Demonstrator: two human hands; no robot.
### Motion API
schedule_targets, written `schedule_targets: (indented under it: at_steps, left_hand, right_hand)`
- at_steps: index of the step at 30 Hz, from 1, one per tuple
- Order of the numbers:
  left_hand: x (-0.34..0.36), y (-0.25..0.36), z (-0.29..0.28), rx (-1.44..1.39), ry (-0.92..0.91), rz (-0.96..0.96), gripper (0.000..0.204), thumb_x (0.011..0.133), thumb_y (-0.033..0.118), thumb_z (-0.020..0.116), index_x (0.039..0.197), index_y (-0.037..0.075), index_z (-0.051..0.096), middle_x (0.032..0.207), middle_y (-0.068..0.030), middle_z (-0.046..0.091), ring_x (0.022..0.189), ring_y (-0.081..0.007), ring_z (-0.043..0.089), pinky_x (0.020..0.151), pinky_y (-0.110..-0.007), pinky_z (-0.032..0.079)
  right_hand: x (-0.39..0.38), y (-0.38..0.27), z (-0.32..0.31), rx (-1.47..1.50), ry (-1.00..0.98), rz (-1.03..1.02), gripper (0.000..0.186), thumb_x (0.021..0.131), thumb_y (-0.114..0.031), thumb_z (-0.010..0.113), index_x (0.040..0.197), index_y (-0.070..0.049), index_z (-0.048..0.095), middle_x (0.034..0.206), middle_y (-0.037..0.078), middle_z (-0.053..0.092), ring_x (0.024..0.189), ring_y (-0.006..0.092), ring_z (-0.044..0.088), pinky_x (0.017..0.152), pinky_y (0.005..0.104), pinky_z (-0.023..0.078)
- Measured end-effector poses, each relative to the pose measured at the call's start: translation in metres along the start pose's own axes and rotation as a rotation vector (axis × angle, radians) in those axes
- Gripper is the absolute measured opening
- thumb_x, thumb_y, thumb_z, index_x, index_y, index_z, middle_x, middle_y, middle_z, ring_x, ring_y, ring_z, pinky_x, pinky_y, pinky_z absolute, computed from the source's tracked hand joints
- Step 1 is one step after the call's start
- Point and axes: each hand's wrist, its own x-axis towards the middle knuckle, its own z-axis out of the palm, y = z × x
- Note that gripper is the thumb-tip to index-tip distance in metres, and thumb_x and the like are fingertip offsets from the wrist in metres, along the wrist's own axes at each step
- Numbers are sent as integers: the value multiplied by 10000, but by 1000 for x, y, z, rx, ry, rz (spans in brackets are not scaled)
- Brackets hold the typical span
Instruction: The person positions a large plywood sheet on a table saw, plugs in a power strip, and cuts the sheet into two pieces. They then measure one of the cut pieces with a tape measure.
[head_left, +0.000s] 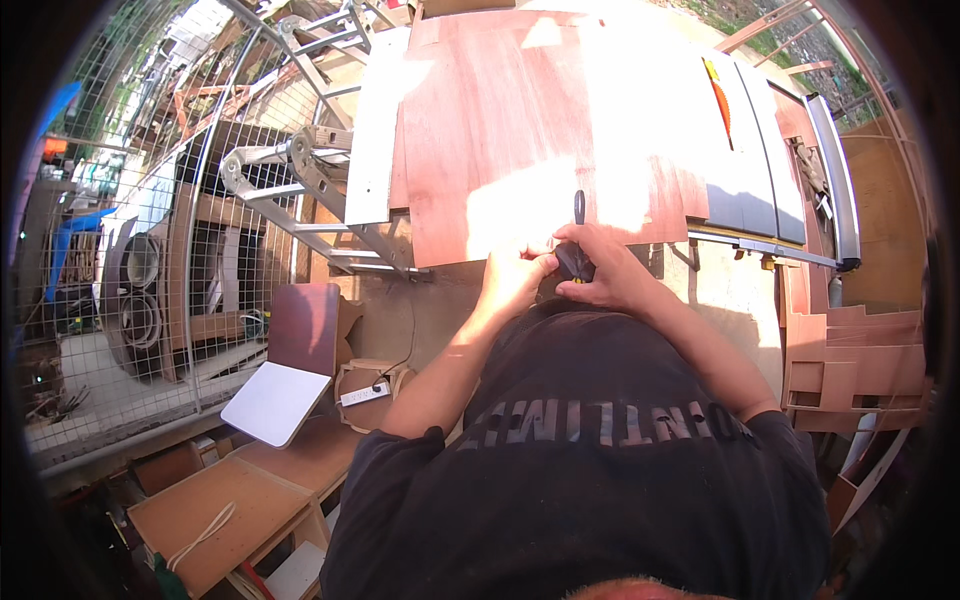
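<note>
Close in front of my chest, my right hand (610,262) grips a palm-sized black object (573,262) with a bit of yellow at its lower end. It resembles a tape measure, but its kind is not certain. A narrow black strap loop (580,207) sticks out from it over the board. My left hand (515,275) is at its left side, fingers curled together and fingertips at the object; what they pinch is hidden. Just beyond both hands lies a large reddish plywood sheet (490,130), partly washed out by sunlight.
A table saw (750,190) with an orange-red strip (719,105) and metal rail stands right. Folding aluminium ladders (300,180) and a wire mesh fence (215,290) are left. Lower left are a wooden cabinet (225,515) and white power strip (364,394); cut plywood pieces (850,360) lie right.
</note>
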Motion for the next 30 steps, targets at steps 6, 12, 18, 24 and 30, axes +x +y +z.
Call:
schedule_targets:
  at_steps: [6, 12, 18, 24, 30]
  left_hand:
    - [-1, 8, 20, -125, 170, 152, 69, 851, 21, 669, 913, -8, 656, 834, -50, 665, 775, -104, 600, 706, -272, 506]
    - [15, 17, 38, 237, 320, 730, 72, 864, 25, 662, 933, 5, 662, 814, -93, 678, 711, -158, 640, 628, -309, 512]
    - [11, 28, 44, 55, 243, 332, 116, 885, 27, 622, 968, -42, 665, 851, -94, 678, 731, -152, 631, 662, -314, 535]
    - [16, 14, 40, -314, -3, -89, 154, 929, 126, 600, 953, -23, 631, 889, -81, 641, 800, -147, 625, 743, -293, 534]
    - [23, 11, 22, -419, -168, -278, 143, 943, 159, 617, 961, 20, 594, 820, -51, 597, 679, -141, 568, 602, -267, 465]
  right_hand:
    - [15, 19, -15, 275, 92, -158, 636, 775, -310, 785, 1268, -58, 471, 1032, 143, 562, 961, 283, 586, 845, 387, 485]
    - [31, 14, -44, 1515, -50, 748, 673, 942, -625, 428, 1281, -46, 487, 1045, 187, 636, 896, 318, 667, 764, 479, 569]
    - [19, 31, -59, 744, -318, 274, 504, 865, -366, 679, 1224, -42, 537, 1109, 158, 645, 1003, 292, 645, 843, 451, 531]
    - [15, 29, -45, -133, -108, -185, 735, 742, -541, 738, 1261, -61, 537, 1177, 165, 623, 1067, 380, 593, 930, 445, 468]
    - [20, 34, -46, -219, -284, 43, 546, 858, -354, 626, 1322, -95, 499, 1145, 195, 643, 1067, 358, 614, 904, 418, 477]
